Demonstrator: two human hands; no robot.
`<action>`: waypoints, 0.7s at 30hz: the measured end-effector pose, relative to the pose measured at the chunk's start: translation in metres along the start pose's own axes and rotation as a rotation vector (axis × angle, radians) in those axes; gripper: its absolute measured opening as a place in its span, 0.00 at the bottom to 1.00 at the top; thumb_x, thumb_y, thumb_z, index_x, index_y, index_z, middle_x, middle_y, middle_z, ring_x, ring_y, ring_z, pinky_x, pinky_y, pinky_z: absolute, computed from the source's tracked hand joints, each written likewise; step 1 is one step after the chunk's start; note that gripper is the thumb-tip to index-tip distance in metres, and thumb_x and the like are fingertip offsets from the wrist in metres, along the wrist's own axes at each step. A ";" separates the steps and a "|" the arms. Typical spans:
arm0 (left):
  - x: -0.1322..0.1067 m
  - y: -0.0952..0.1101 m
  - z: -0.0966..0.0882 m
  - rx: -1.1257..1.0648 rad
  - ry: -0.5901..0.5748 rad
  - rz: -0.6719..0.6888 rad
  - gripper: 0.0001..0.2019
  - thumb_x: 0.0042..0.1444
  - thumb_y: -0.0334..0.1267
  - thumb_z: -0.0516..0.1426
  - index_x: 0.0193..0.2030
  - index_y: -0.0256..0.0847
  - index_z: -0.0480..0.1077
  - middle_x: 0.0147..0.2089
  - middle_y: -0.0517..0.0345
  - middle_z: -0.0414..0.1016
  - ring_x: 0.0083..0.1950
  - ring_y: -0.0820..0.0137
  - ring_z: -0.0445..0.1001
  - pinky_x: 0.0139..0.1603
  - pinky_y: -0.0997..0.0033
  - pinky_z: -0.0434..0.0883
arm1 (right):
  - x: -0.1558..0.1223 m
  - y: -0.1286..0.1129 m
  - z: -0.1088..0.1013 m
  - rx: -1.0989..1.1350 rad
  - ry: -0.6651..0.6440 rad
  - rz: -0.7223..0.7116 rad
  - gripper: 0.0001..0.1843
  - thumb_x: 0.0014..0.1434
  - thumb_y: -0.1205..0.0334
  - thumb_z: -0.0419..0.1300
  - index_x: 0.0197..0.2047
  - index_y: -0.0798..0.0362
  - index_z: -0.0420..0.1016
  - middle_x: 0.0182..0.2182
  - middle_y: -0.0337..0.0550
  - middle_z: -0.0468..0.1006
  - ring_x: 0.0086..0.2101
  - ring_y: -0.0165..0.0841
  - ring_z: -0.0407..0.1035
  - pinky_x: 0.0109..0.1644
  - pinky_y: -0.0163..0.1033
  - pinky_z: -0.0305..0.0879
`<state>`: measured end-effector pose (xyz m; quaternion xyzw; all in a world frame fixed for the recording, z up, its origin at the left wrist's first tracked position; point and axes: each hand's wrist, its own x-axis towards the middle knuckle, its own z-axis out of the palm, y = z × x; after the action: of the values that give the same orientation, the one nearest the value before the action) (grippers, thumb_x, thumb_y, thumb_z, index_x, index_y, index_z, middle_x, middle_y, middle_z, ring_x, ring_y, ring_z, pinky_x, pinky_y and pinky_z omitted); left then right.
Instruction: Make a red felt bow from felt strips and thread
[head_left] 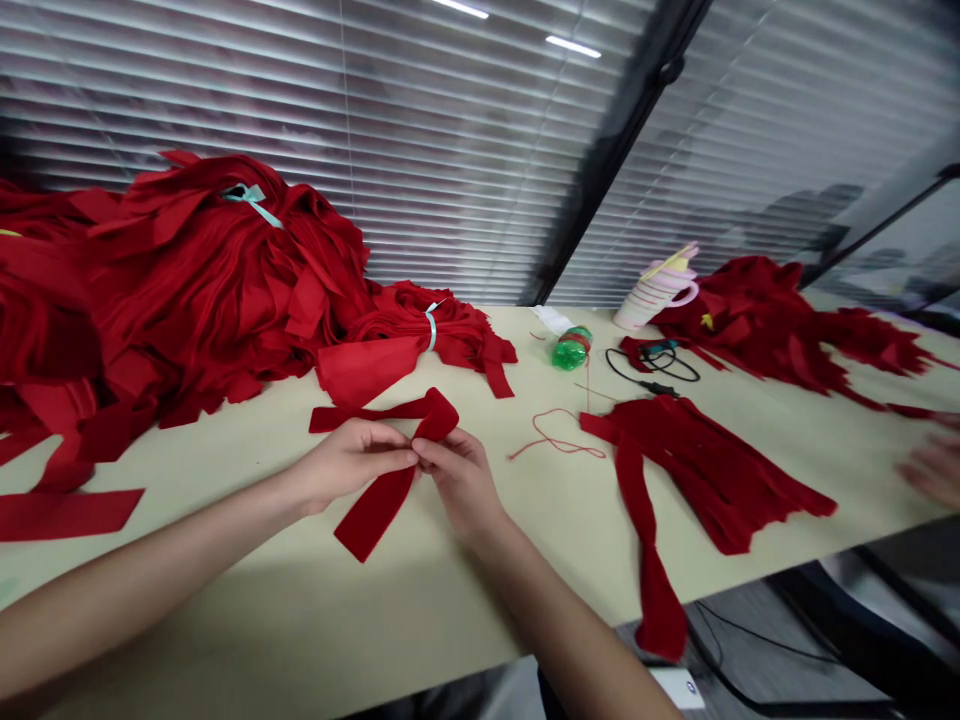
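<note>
A red velvet ribbon [375, 515] is folded into a loop with two loose tails, and both my hands pinch it at the crossing. My left hand [360, 458] has thumb and fingers closed on the crossing from the left. From the right, my right hand [461, 475] closes on the same spot, under the loop. One tail points down toward me and the other stretches left. Close beyond the loop lies a bundle of red ribbons [457, 330] tied with a pale blue band. Red thread [559, 440] lies loose on the table to the right.
A large heap of red ribbons [225, 290] fills the left. On the right lie a stack of velvet strips [712, 470], a green thread spool [571, 348], a black cord [660, 375], a white mug [649, 300] and more ribbons [772, 310]. Another person's blurred hand [934, 460] shows at the right edge.
</note>
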<state>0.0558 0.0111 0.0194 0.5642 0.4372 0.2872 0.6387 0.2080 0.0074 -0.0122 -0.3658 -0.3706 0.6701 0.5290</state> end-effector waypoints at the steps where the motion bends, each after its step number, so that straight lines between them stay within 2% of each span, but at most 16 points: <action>1: 0.000 0.000 -0.001 0.034 0.007 -0.009 0.08 0.53 0.38 0.59 0.35 0.36 0.75 0.39 0.55 0.78 0.43 0.69 0.74 0.46 0.72 0.68 | 0.000 0.000 0.000 -0.009 0.021 -0.008 0.06 0.42 0.66 0.66 0.21 0.55 0.73 0.18 0.35 0.67 0.21 0.25 0.57 0.29 0.35 0.53; 4: 0.002 -0.001 -0.003 0.096 0.018 -0.023 0.08 0.52 0.38 0.59 0.35 0.36 0.76 0.37 0.56 0.78 0.41 0.69 0.74 0.43 0.73 0.69 | 0.000 0.002 0.002 -0.011 0.047 -0.011 0.07 0.41 0.67 0.66 0.19 0.55 0.72 0.16 0.34 0.64 0.21 0.24 0.54 0.28 0.34 0.51; 10: 0.002 -0.002 -0.005 0.057 -0.019 -0.028 0.12 0.50 0.41 0.60 0.38 0.36 0.77 0.42 0.52 0.78 0.45 0.64 0.74 0.48 0.68 0.68 | 0.003 0.004 0.005 0.176 0.121 0.077 0.09 0.40 0.67 0.66 0.16 0.56 0.69 0.15 0.34 0.63 0.20 0.23 0.53 0.26 0.33 0.51; 15: 0.001 -0.002 -0.003 0.078 0.049 -0.051 0.12 0.48 0.42 0.61 0.36 0.36 0.77 0.38 0.51 0.78 0.40 0.65 0.75 0.41 0.69 0.70 | 0.006 -0.001 0.000 0.255 0.166 0.080 0.12 0.39 0.67 0.67 0.18 0.56 0.65 0.16 0.32 0.62 0.19 0.21 0.51 0.24 0.32 0.51; 21: 0.000 0.005 -0.004 0.050 0.072 -0.090 0.10 0.48 0.41 0.62 0.33 0.37 0.77 0.36 0.53 0.79 0.37 0.68 0.75 0.39 0.72 0.70 | 0.008 -0.006 -0.002 0.306 0.193 0.141 0.14 0.40 0.67 0.68 0.19 0.55 0.64 0.17 0.32 0.61 0.20 0.22 0.51 0.23 0.32 0.51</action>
<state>0.0530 0.0142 0.0239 0.5492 0.4920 0.2672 0.6204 0.2107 0.0160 -0.0083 -0.3688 -0.1851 0.7159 0.5632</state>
